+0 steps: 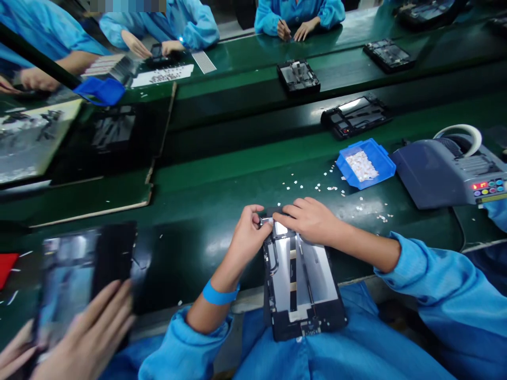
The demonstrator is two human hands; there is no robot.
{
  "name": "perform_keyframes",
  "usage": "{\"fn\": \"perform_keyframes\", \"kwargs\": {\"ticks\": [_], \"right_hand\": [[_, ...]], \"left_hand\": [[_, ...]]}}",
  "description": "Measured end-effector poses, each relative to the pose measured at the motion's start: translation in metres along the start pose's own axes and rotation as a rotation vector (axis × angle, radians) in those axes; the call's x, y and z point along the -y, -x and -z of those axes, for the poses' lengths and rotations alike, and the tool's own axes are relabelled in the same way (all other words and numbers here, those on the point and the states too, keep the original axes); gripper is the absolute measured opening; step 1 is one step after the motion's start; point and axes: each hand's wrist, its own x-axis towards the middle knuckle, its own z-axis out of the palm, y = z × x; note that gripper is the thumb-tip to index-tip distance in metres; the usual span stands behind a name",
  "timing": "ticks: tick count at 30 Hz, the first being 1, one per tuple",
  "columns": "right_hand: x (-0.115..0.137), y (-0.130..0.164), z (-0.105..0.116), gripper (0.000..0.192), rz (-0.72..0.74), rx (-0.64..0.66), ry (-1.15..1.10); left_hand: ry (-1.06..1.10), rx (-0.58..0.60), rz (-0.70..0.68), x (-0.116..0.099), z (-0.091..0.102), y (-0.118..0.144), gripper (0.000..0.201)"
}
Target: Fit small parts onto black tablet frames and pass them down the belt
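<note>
In the head view an opened tablet housing (325, 269) with a silver inside and black edges lies in front of me, its lower end jutting past the bench edge over my lap. My left hand (250, 235), with a blue band at the wrist, is closed, thumb and forefinger at the housing's upper left corner. Across the top end lies my right hand (311, 220), its fingers bent together over the black edge. What is under the fingertips is hidden. Small white pieces (335, 188) are scattered on the bench beyond my hands.
A blue bin (382, 163) of white pieces stands beside a grey tape dispenser (431, 169). At left a co-worker's blurred hands (91, 327) hold another tablet (65, 285). More opened tablets (358, 113) lie farther back. Co-workers in blue sit across the green bench (222, 163).
</note>
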Motion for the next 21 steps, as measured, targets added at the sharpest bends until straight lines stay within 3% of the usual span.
{"fn": "perform_keyframes", "kwargs": {"ticks": [7,12,14,17,19,21], "right_hand": [[0.004,-0.014,0.009,0.033,0.012,0.138,-0.003],[0.0,-0.011,0.016,0.041,-0.007,0.13,-0.035],[-0.002,0.007,0.022,0.045,-0.134,0.044,-0.11],[0.006,0.053,0.033,0.041,-0.493,-0.12,-0.217],[0.025,0.084,0.038,0.036,-0.648,-0.092,-0.303],[0.05,0.103,0.042,0.038,-0.67,0.03,-0.447]], "left_hand": [[-0.024,0.068,-0.038,0.009,0.003,0.002,0.042],[0.026,0.102,-0.032,0.013,0.006,0.001,0.055],[0.011,0.057,-0.034,0.018,0.009,0.01,0.062],[-0.031,0.009,-0.015,0.031,0.012,0.044,0.065],[-0.061,0.082,-0.04,0.039,0.008,0.073,0.064],[-0.104,0.124,-0.103,0.042,-0.001,0.099,0.064]]}}
